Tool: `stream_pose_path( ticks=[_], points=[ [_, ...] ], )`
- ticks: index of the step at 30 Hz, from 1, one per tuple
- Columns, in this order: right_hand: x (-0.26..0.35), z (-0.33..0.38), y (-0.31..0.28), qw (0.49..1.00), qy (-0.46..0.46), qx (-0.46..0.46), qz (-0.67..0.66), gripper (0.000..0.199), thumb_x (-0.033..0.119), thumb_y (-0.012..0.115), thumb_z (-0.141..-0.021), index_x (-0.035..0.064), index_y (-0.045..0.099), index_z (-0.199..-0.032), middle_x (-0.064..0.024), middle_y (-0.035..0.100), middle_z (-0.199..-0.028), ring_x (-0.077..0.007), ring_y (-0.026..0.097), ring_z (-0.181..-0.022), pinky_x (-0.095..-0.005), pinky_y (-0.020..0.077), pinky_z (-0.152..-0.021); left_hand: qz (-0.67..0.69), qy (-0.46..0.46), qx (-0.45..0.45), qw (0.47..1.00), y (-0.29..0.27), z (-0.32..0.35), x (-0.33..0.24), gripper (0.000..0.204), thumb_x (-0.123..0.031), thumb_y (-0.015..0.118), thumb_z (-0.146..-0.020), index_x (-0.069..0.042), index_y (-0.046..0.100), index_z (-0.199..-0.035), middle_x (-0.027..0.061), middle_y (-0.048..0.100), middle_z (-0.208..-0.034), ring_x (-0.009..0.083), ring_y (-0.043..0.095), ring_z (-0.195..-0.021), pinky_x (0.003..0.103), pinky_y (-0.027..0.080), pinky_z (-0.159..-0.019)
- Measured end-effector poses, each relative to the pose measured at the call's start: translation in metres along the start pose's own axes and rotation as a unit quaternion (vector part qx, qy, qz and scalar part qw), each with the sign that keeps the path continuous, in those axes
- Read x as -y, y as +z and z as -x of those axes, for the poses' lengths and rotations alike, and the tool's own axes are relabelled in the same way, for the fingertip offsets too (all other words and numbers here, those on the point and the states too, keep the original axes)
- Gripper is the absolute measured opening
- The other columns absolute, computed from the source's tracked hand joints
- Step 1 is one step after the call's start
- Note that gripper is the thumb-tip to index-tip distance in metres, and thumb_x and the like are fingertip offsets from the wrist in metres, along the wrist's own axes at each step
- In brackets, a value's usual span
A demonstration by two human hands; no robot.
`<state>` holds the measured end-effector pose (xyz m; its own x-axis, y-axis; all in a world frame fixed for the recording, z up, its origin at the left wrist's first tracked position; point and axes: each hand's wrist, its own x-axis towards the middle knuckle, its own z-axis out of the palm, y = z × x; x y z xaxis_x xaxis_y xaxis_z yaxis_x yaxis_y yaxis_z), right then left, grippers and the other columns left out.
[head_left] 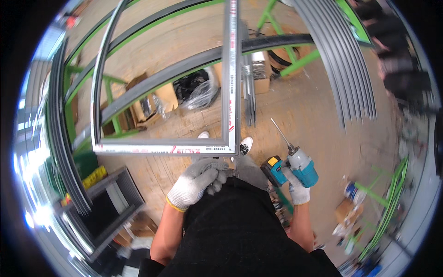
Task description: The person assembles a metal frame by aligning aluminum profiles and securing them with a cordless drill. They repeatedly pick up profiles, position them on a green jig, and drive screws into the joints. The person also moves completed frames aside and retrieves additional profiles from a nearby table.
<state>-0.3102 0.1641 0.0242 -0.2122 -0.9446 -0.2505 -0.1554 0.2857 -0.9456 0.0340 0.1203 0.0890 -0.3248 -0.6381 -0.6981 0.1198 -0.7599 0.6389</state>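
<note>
Grasping the teal-and-grey cordless drill (pixel 304 169) by its handle in the gloved right hand (pixel 298 190), with the long bit (pixel 280 131) aimed ahead, likely to keep it off the film-covered window frame (pixel 161 148), laid across black-topped green rails (pixel 161 77) and overhanging them nearby, probably for easy reach. Curling the gloved left hand (pixel 194 183) beside the near bar; no telling whether around anything small.
</note>
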Motion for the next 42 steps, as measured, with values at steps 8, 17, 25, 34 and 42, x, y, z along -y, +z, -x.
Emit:
stream_pose_path(
  ticks=[8, 17, 25, 34, 42],
  points=[
    [0.015, 0.1, 0.09, 0.981, 0.036, -0.163, 0.1, 0.023, -0.003, 0.075, -0.08, 0.006, 0.073, -0.101, -0.0074, 0.073, -0.096, -0.0209, 0.071, -0.087, -0.0346, 0.0556, -0.077, -0.117, -0.066, 0.196, 0.971, -0.072, -0.008, -0.057, 0.029, -0.017, 0.064, -0.1, 0.006, 0.07, -0.117, 0.0121, 0.075, -0.083, 0.0158, 0.07, -0.065, 0.024, 0.052, -0.057],
    [0.021, 0.201, 0.166, 0.952, 0.072, -0.204, 0.215, 0.037, 0.014, 0.089, -0.08, 0.0124, 0.077, -0.115, -0.0063, 0.077, -0.112, -0.0278, 0.074, -0.102, -0.0385, 0.0591, -0.09, -0.136, -0.053, 0.254, 0.956, -0.076, -0.025, -0.053, 0.029, -0.014, 0.07, -0.097, 0.006, 0.071, -0.117, 0.016, 0.076, -0.098, 0.0174, 0.068, -0.071, 0.024, 0.052, -0.059],
    [0.026, 0.235, 0.198, 0.945, -0.001, -0.218, 0.244, 0.039, 0.015, 0.09, -0.077, 0.0073, 0.077, -0.113, -0.0112, 0.078, -0.107, -0.03, 0.076, -0.099, -0.0365, 0.0602, -0.088, -0.048, -0.139, 0.22, 0.964, -0.055, -0.031, -0.042, 0.032, -0.028, 0.068, -0.103, 0.001, 0.063, -0.117, 0.017, 0.074, -0.089, 0.0188, 0.064, -0.059, 0.025, 0.039, -0.042],
    [0.009, 0.239, 0.215, 0.973, 0.016, -0.222, 0.056, 0.047, 0.019, 0.085, -0.08, 0.0008, 0.072, -0.122, -0.0162, 0.075, -0.113, -0.0312, 0.074, -0.102, -0.04, 0.0586, -0.091, 0.033, -0.125, 0.208, 0.97, -0.054, -0.031, -0.019, 0.024, -0.034, 0.06, -0.109, -0.011, 0.066, -0.106, 0.0006, 0.063, -0.078, 0.0107, 0.055, -0.06, 0.025, 0.041, -0.049],
    [0.01, 0.227, 0.203, 0.982, 0.015, -0.187, 0.003, 0.04, 0.018, 0.085, -0.08, 0.0024, 0.075, -0.115, -0.0162, 0.076, -0.103, -0.0342, 0.075, -0.094, -0.0387, 0.0595, -0.085, -0.127, 0.032, 0.191, 0.973, -0.057, -0.022, -0.022, 0.027, -0.032, 0.068, -0.105, -0.006, 0.065, -0.112, 0.0041, 0.064, -0.082, 0.0121, 0.055, -0.064, 0.026, 0.043, -0.054]
  ],
)
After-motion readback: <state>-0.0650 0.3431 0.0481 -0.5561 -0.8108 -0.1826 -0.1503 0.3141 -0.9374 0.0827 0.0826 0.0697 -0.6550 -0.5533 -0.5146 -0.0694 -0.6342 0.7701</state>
